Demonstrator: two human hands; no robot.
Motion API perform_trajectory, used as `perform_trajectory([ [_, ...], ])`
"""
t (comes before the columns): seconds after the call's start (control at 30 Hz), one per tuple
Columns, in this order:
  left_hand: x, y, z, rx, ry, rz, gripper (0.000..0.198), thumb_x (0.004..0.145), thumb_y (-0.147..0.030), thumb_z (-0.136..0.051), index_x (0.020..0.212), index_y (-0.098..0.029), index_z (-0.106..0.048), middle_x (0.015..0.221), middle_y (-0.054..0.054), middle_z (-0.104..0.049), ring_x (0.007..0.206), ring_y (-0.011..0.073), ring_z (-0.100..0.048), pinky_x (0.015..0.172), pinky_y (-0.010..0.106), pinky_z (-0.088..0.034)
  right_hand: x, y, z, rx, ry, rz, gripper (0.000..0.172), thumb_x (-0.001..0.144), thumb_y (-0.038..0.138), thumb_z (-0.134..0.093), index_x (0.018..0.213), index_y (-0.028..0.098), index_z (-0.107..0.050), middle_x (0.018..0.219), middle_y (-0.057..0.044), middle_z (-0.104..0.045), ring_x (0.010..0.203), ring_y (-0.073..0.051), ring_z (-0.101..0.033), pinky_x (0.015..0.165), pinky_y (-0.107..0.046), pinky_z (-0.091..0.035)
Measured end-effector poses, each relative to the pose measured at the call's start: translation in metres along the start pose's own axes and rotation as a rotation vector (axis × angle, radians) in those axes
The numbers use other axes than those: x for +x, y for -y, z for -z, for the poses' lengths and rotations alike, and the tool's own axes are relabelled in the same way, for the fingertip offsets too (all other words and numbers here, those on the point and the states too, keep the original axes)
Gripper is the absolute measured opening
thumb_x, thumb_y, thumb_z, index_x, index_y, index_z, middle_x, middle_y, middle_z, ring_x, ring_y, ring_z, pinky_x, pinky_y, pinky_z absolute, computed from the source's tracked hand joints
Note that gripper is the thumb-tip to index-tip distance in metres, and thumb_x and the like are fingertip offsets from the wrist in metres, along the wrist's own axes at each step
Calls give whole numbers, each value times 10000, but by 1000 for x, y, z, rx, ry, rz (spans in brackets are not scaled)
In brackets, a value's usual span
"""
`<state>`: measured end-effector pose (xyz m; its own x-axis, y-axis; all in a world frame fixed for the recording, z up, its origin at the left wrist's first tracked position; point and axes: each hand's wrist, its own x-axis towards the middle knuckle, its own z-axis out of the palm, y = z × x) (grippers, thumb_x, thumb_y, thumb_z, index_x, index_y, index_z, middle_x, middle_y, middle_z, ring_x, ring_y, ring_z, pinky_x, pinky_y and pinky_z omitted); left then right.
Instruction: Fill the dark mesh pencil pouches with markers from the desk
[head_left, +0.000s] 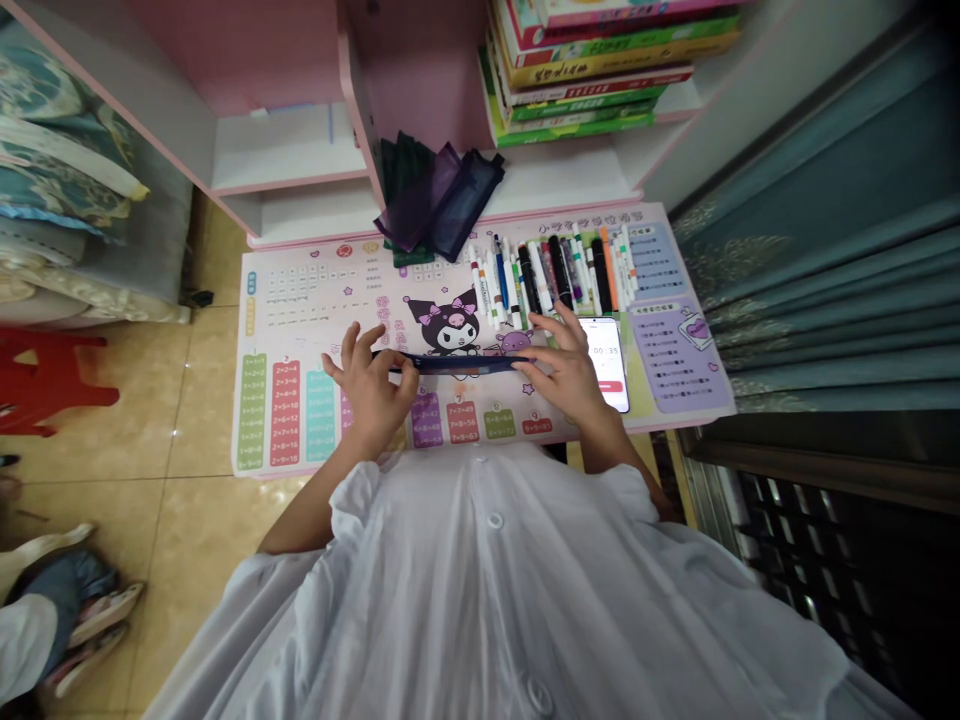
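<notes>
One slim navy pouch (459, 365) pinched between left hand (371, 385) and right hand (562, 365), over a printed desk mat (251, 400).
Fingers on both hands grasp its ends; a slipped grip could drop it onto the phone (606, 362) or scatter the nearby markers (551, 275).

Bright even indoor light, soft shadows, faint sheen on the floor tiles (172, 400) (glossy), wide-angle bending at the edges

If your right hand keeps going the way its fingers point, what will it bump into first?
Probably the row of marker pens on the desk mat. They lie just ahead of the right hand, close to its fingers, though depth is hard to judge from this view.
</notes>
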<state>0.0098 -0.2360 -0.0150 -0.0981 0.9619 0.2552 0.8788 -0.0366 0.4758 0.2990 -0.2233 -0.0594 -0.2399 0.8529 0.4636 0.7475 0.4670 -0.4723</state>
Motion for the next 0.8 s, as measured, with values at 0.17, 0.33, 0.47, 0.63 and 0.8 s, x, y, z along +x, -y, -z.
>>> perform_trajectory([
  [0.17,0,4,2,9,-6,20,125,823,-264,-578,714,-203,-588,1360,99,-611,1469,366,-353,1143,745,-109,1,-1,1,2,7,-5,150,900,378,-671,854,265,-759,1391,-59,-602,1468,-351,-369,1175,-616,-396],
  [0.33,-1,11,0,4,-30,32,131,829,-280,-584,721,-207,-596,1369,94,-605,1473,360,-347,1149,738,-97,1,-2,1,12,19,-30,153,900,389,-670,860,271,-758,1400,-40,-593,1477,-351,-355,1172,-626,-392],
  [0.47,-1,14,-1,6,-44,37,121,826,-279,-593,729,-207,-600,1365,98,-603,1468,365,-350,1143,741,-109,0,-2,1,17,-4,-16,151,900,374,-672,860,262,-764,1398,-55,-593,1468,-356,-367,1169,-619,-395],
  [0.63,-1,17,0,0,-60,26,118,822,-284,-605,732,-207,-604,1357,96,-609,1466,359,-356,1138,741,-116,0,-3,2,26,25,-44,135,897,376,-675,871,278,-764,1404,-36,-588,1481,-350,-342,1173,-630,-380],
  [0.8,-1,17,2,-19,-57,57,122,816,-281,-610,720,-207,-591,1358,96,-609,1468,350,-353,1138,737,-113,1,-3,3,28,31,-48,123,890,365,-684,869,274,-765,1408,-36,-585,1483,-353,-339,1178,-625,-372],
])
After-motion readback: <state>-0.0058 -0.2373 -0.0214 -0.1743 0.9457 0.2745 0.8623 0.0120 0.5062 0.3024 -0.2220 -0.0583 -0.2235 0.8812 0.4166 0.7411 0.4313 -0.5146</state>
